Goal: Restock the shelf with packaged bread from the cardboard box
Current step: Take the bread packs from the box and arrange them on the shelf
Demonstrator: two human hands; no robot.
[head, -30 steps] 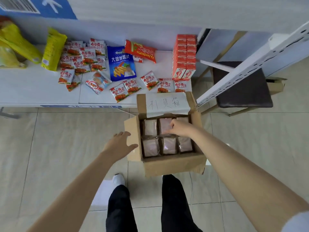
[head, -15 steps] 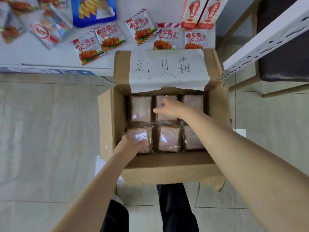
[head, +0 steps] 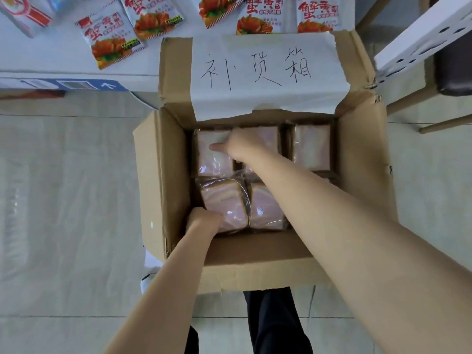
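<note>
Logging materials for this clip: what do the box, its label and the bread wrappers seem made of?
Cardboard box: brown cardboard, matte, creased flaps, frayed edges. Label: likely white paper, torn edge, handwritten ink. Bread packet: clear plastic film, glossy, wrinkled, glare spots.

Left hand point(head: 201, 221) has tilted its bread pack point(head: 224, 200) up — right hand point(head: 240, 146) slid leftward.

Red-and-white foil snack packets point(head: 112, 44) printed with orange food pictures lie in a loose row along the front edge of a white shelf point(head: 51, 60). A blue label strip point(head: 76, 85) runs along that edge. At right, a white perforated metal beam point(head: 421, 39) crosses a dark-cushioned, wooden-legged chair point(head: 453, 60). Pale glossy floor tiles point(head: 63, 200) lie below.
</note>
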